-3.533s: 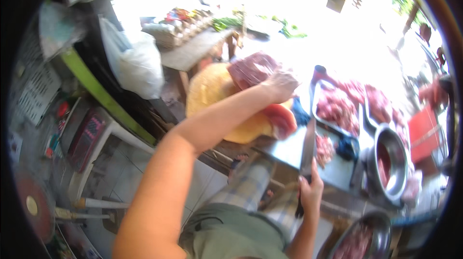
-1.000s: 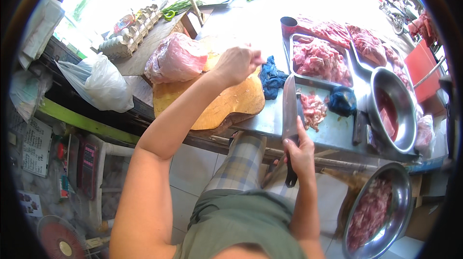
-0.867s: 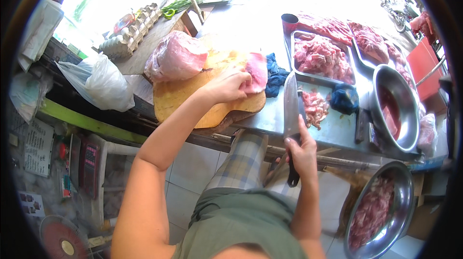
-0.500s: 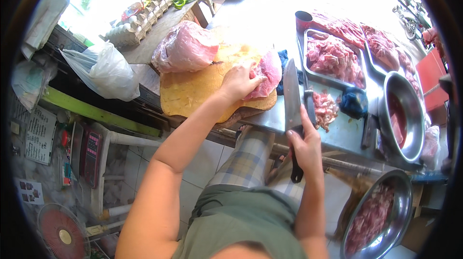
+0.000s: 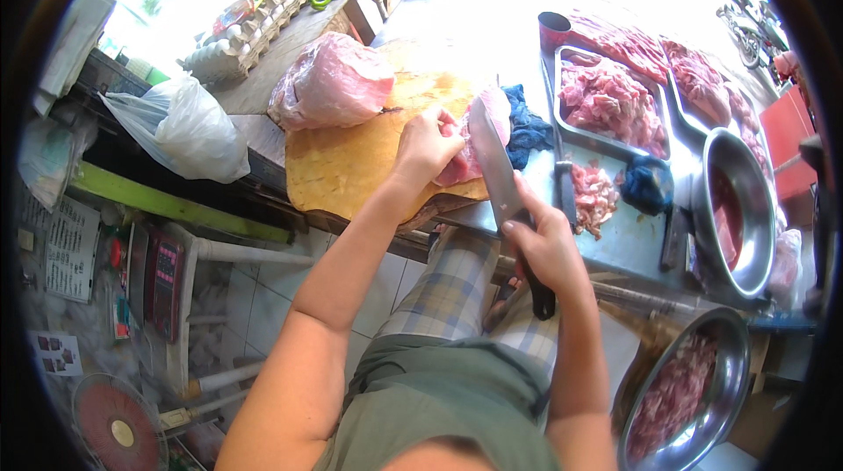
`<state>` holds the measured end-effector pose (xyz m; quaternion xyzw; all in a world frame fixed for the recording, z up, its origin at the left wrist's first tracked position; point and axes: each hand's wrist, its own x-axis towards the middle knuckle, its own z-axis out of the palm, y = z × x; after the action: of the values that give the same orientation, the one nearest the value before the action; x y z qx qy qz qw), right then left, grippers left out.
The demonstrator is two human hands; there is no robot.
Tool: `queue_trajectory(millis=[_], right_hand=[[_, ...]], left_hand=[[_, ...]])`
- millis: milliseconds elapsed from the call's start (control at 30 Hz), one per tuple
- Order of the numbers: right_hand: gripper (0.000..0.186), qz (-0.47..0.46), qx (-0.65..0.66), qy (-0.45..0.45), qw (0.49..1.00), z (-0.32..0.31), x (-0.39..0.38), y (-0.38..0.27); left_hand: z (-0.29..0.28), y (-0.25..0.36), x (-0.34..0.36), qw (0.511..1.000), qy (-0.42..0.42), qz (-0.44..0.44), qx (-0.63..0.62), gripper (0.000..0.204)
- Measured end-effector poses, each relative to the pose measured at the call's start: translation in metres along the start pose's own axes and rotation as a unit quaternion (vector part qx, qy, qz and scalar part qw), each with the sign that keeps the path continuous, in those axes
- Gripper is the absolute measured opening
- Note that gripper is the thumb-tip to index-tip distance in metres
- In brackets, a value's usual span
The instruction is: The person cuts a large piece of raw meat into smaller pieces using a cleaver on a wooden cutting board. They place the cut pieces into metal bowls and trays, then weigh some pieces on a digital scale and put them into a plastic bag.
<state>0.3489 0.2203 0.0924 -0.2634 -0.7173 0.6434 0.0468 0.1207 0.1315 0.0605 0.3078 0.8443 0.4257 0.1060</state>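
On the yellow wooden cutting board [image 5: 338,174] lies a smaller piece of raw meat [image 5: 457,171] at the right edge. My left hand [image 5: 423,153] grips its left side, fingers curled and closed. In my right hand [image 5: 551,247] is a large knife [image 5: 494,153], held by its black handle. The broad blade slants up and left over this meat, hiding part of it; whether the edge touches it I cannot tell. A big pink block of meat [image 5: 338,85] rests at the board's far left. Right of the board lies a dark blue cloth [image 5: 525,127].
Metal trays of meat, one with a silver rim [image 5: 665,124], stand at right near small meat scraps [image 5: 594,199] and a steel bowl [image 5: 764,243]. Another bowl of meat [image 5: 672,396] sits lower right. At left are egg cartons [image 5: 277,23] and a white plastic bag [image 5: 198,137].
The knife has swung left from beside the board to over the smaller meat piece. My right hand has moved slightly with it. My left hand stays on the meat, its fingers drawn back a little.
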Motion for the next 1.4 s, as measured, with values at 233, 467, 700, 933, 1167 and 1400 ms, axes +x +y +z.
queue_trajectory(millis=[233,467,700,933,1167,1400], right_hand=[[0.068,-0.101,0.006,0.023,0.995,0.021,0.058,0.001],[0.07,0.008,0.049,-0.068,0.996,0.003,-0.015,0.0],[0.068,0.086,0.108,-0.025,0.99,-0.033,-0.066,0.005],[0.069,0.009,0.068,0.027,0.997,-0.009,-0.035,0.0],[0.062,-0.158,-0.142,0.051,0.976,0.0,-0.026,0.004],[0.061,-0.076,-0.188,0.014,0.979,0.013,-0.016,-0.016]], left_hand=[[0.005,0.002,0.002,0.997,0.054,0.062,0.001,0.025],[-0.015,-0.025,0.018,0.995,-0.009,0.013,-0.095,0.018],[-0.015,-0.015,0.007,0.996,-0.087,-0.014,-0.009,0.023],[-0.011,0.009,0.0,0.985,-0.073,0.004,0.156,0.035],[-0.018,-0.021,-0.011,0.999,-0.053,-0.005,-0.011,0.024],[-0.015,-0.022,-0.018,0.998,-0.057,-0.007,-0.039,0.032]])
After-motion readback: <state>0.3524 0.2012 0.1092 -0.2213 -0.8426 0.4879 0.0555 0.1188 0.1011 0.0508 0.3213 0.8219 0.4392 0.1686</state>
